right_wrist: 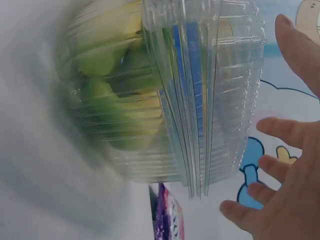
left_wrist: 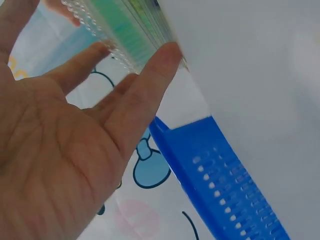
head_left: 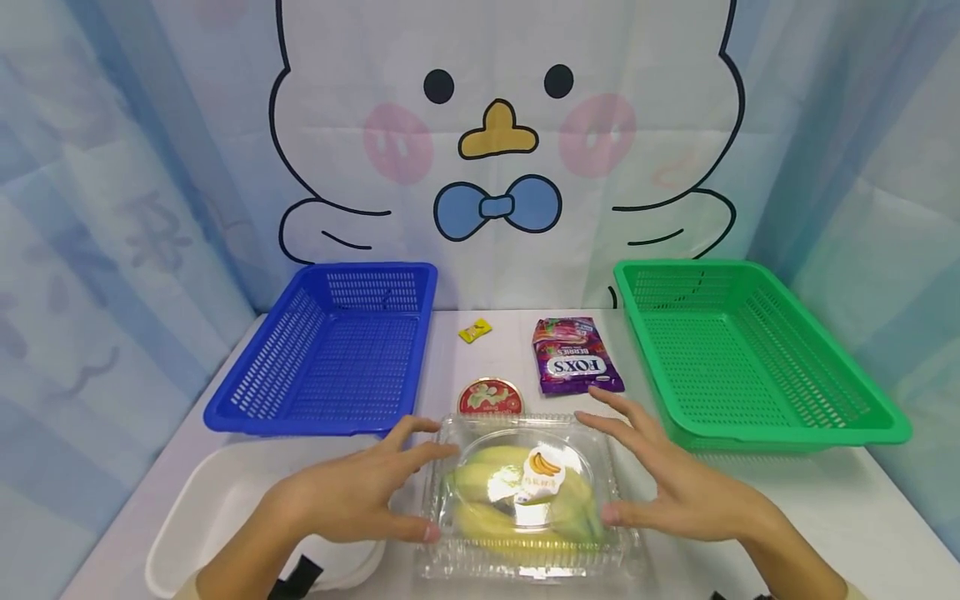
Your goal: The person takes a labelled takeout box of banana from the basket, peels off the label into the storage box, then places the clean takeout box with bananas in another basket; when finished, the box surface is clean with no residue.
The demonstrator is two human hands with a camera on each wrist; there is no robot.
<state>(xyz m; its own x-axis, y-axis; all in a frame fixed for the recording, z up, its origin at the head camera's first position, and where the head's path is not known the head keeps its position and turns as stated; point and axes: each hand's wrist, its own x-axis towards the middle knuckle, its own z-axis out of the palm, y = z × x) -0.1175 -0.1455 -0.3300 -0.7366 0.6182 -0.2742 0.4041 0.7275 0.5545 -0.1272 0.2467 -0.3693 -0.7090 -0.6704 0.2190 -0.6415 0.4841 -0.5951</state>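
A clear plastic clamshell box (head_left: 442, 533) stands on the table in front of me, with yellow-green bananas (head_left: 487, 483) inside and a white banana sticker (head_left: 543, 473) on its lid. To its left is my left hand (head_left: 352, 496), fingers spread, with the thumb at the box's front left side. My right hand (head_left: 675, 483) is spread at the other side, its thumb overlapping the lid's right edge in the head view. In the right wrist view, the fingers stand apart from the box's ribbed wall (right_wrist: 135, 165). Neither hand grips anything.
Behind the box lie a partly hidden round red tin (head_left: 491, 397), a small yellow wrapped candy (head_left: 475, 331) and a purple FOX'S candy bag (head_left: 573, 358). A blue basket (head_left: 423, 350) stands back left, a green basket (head_left: 847, 375) right. The white tub (head_left: 202, 500) sits under my left forearm.
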